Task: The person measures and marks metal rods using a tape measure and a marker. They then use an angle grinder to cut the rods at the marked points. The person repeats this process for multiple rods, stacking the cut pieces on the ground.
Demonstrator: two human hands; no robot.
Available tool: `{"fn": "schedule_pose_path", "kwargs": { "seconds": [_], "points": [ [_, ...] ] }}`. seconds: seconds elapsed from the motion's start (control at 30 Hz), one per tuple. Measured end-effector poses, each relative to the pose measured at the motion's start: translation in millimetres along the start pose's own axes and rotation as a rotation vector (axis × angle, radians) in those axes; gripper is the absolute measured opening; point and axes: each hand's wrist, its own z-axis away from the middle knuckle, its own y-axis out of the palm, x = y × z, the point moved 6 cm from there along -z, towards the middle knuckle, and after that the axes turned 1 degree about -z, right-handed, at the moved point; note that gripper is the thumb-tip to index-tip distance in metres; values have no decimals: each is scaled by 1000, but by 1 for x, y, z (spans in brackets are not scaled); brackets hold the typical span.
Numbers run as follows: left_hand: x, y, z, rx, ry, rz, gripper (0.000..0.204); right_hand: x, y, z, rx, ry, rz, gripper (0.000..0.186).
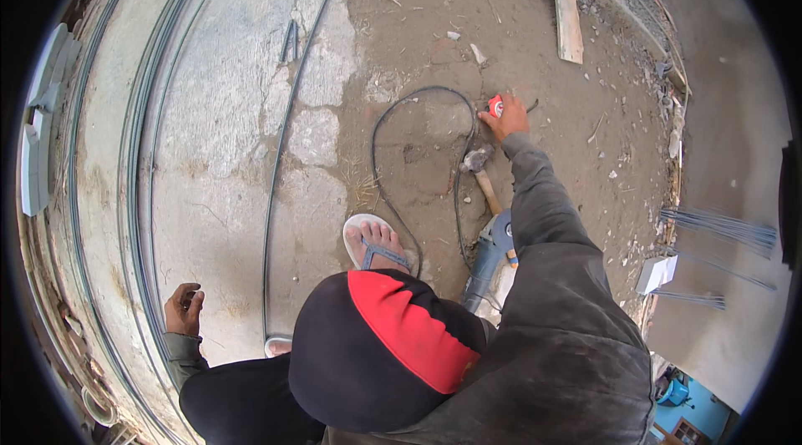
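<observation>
My right hand (pixel 507 118) reaches out over the dirt-covered ground, its fingers closed on a red tape measure (pixel 496 107). Just below it lie a hammer (pixel 486 187) with a wooden handle and an angle grinder (pixel 484 261), partly hidden by my sleeve. A black cable (pixel 373 144) loops on the ground left of them. My left hand (pixel 184 308) hovers at the lower left with loosely bent fingers apart, holding nothing. My sandalled foot (pixel 376 241) rests between my hands, behind black and red clothing (pixel 393 336).
Long steel bars (pixel 142 128) run along the concrete at left, with short pieces (pixel 291 41) beside them and white blocks (pixel 35 163) at the edge. A wooden board (pixel 565 2) lies at upper right. Bundled rods (pixel 718 230) and a white block (pixel 657 273) line the right edge.
</observation>
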Motion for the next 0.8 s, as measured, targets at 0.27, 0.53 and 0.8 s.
{"fn": "schedule_pose_path", "kwargs": {
  "seconds": [0.27,0.53,0.8],
  "points": [
    [-77,-83,1,-96,98,-243,24,-31,-119,85,-376,114,-312,54],
    [-322,-13,-41,74,880,-583,24,-92,-28,382,-75,492,-322,44],
    [-430,145,-2,237,914,292,31,2,27,402,-98,715,-223,80]
  ]
}}
